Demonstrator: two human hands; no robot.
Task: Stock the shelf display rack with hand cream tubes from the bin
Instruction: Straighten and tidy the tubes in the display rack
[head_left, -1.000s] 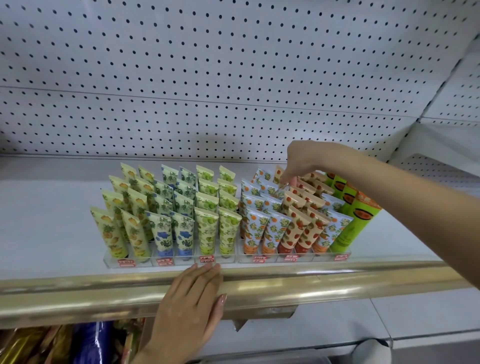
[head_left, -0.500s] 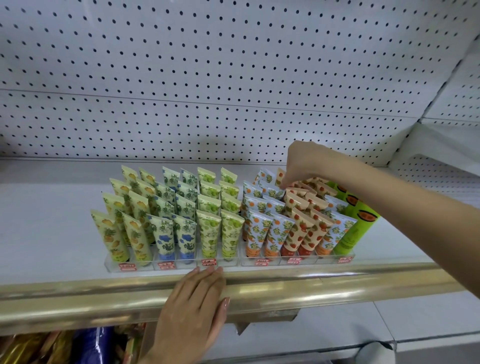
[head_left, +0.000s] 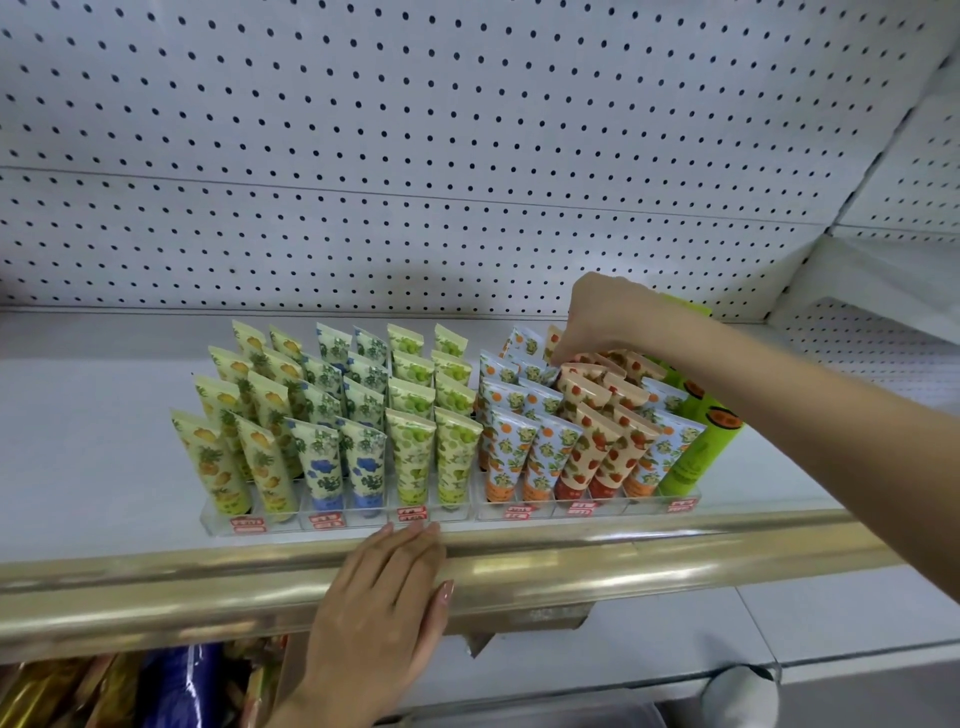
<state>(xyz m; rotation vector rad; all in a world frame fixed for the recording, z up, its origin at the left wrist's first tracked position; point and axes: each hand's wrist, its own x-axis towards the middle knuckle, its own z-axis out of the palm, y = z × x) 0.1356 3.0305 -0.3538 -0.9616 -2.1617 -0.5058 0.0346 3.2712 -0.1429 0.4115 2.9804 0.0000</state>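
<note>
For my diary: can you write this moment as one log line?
right hand: pinches back strawberry tube | left hand: flat on gold rail

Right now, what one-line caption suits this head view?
Left hand rests flat on the gold metal shelf rail; right hand reaches into back-row strawberry-print tubes in the clear plastic rack.

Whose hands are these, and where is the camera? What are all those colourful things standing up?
There is no machine here: these are a person's two bare hands. The camera sits on the person's head and looks forward and down, so you see what they see. On the white shelf stands a clear rack full of hand cream tubes, upright in rows, with fruit and flower prints. The left hand lies flat on the gold rail at the shelf's front edge and holds nothing. The right hand reaches to the back rows and pinches the top of a strawberry tube.
</note>
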